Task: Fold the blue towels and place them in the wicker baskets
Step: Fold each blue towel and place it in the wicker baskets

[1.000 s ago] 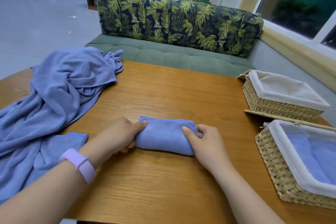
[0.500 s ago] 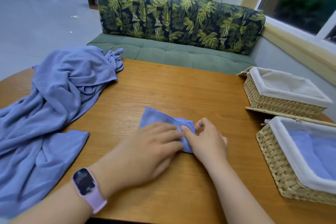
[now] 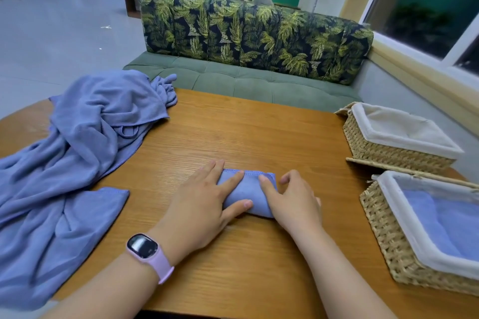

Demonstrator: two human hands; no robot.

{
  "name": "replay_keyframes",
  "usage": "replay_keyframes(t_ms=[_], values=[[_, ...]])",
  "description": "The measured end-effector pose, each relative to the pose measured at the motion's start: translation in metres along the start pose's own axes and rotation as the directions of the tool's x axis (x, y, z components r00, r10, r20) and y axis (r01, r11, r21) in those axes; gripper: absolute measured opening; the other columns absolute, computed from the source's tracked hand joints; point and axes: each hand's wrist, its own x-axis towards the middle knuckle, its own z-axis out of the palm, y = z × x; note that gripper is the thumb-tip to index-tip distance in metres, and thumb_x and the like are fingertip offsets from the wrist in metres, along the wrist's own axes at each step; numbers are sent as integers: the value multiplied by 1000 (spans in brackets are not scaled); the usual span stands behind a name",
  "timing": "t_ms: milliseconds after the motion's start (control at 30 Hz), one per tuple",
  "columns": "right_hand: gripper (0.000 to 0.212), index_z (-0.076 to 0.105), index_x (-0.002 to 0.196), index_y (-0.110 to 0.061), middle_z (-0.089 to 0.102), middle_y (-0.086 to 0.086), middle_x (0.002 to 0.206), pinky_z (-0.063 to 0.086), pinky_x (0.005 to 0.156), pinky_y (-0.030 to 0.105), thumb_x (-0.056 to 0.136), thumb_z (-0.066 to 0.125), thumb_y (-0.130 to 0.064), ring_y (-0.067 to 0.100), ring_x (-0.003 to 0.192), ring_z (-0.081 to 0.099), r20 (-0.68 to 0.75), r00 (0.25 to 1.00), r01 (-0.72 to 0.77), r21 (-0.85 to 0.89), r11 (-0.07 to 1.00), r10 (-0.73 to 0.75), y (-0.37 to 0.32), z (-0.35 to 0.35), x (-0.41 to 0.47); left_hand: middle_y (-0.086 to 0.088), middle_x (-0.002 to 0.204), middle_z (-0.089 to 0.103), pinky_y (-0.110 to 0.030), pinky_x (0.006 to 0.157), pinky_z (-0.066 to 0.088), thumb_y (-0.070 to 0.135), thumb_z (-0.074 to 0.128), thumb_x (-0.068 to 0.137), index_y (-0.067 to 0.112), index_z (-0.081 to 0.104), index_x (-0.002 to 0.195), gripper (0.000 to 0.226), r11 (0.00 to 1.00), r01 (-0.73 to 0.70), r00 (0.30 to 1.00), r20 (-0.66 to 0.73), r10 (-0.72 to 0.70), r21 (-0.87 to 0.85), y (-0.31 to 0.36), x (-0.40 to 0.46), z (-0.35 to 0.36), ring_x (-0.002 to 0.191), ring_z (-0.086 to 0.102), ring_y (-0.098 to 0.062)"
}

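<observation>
A small folded blue towel [image 3: 247,193] lies on the wooden table [image 3: 259,132] in front of me. My left hand [image 3: 204,202] lies flat with straight fingers pressing its left half. My right hand [image 3: 290,202] rests on its right end, index finger stretched over the top and the other fingers curled beside the towel. A heap of unfolded blue towels [image 3: 77,153] covers the table's left side. Two lined wicker baskets stand at the right: the near basket [image 3: 383,235] holds folded blue towel [image 3: 445,228], the far basket [image 3: 375,147] shows only its white liner.
A green bench with a leaf-patterned backrest [image 3: 246,33] runs behind the table. A window sill lies along the right wall. Bare wood shows between the folded towel and the far edge. I wear a pink watch [image 3: 147,254] on my left wrist.
My left hand moved from gripping the towel's left end to lying flat on top, pressing it. The towel was folded over into a more compact bundle. My right hand stayed at the right end.
</observation>
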Motion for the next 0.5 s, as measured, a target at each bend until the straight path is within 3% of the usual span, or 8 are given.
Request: replay_keyframes(t_ms=[67,133,200,300,400,500], values=[[48,56,110,-21,55,4,115,36,97,46,95,38,-64,29,114,52,-156,982,82,-159,984,-107,-13,-4,-5,-5,167,14,-30,122,8,84,-3,78,43,18,157,91,1000,10,1000,-2,-10,29,3,-3,2,155,9,-20],[48,63,110,-21,57,8,121,35,104,49,100,31,-54,31,116,51,-259,902,271,-284,920,-345,-34,-4,-12,-5,167,15,-32,123,9,80,-1,80,40,17,158,90,999,4,1000,-10,-4,36,3,-2,4,154,11,-21],[49,63,120,-24,54,5,136,21,119,48,101,23,-47,26,131,44,-67,842,497,-290,818,-535,-51,4,-15,-6,165,22,-34,124,12,71,7,86,29,24,158,86,999,-27,1000,-13,28,40,-1,-2,5,153,18,-22],[50,45,143,-27,48,-6,147,5,124,40,105,19,-47,12,141,34,285,784,601,-131,788,-551,-53,16,-8,-10,159,35,-34,122,15,57,21,93,14,33,155,77,995,-82,995,-46,84,55,-5,-4,6,149,29,-25],[67,38,149,-26,47,-6,150,14,122,37,98,17,-63,11,142,35,327,791,573,-101,814,-516,-43,17,3,-9,161,31,-34,124,15,57,22,96,22,29,157,71,993,-115,992,-56,117,23,-7,-5,6,152,23,-22],[69,40,147,-27,47,-8,150,15,122,36,96,11,-63,9,142,35,343,793,567,-110,816,-504,-36,15,8,-4,166,19,-24,124,2,59,8,93,20,19,160,78,989,-129,991,-33,127,-66,-13,-2,4,154,9,-12]])
